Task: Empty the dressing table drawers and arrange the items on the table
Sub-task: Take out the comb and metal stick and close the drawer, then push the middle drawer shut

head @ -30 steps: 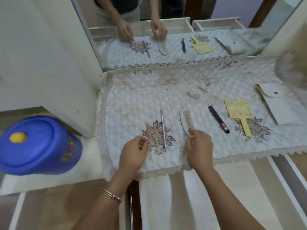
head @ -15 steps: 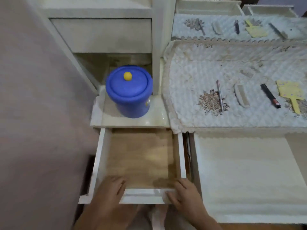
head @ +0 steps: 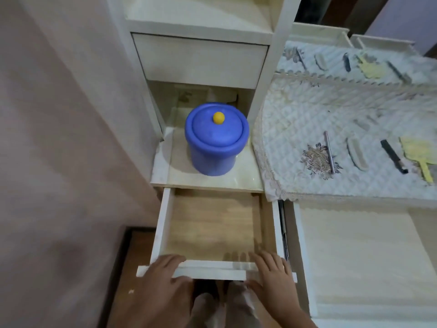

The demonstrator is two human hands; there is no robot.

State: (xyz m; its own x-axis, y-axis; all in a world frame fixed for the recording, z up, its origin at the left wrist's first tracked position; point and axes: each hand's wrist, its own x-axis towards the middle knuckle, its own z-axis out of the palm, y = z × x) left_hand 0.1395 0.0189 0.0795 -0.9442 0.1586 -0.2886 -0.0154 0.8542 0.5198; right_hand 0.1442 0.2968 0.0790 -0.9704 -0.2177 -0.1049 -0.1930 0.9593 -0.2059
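A small white drawer with a bare wooden bottom stands pulled out below the side shelf. My left hand rests flat on the left part of its front panel, and my right hand lies on the right part, fingers over the top edge. On the quilted table cover to the right lie a metal stick, a white comb, a black tube and a yellow hand mirror.
A blue lidded tub with a yellow knob stands on the shelf above the drawer. A shut drawer sits higher up. A wide open drawer extends at right. A wall runs along the left; the mirror reflects the items.
One second ago my hands were at the metal stick and comb on the cover. They have moved down left onto the small drawer's front, and my view has drawn a little closer.
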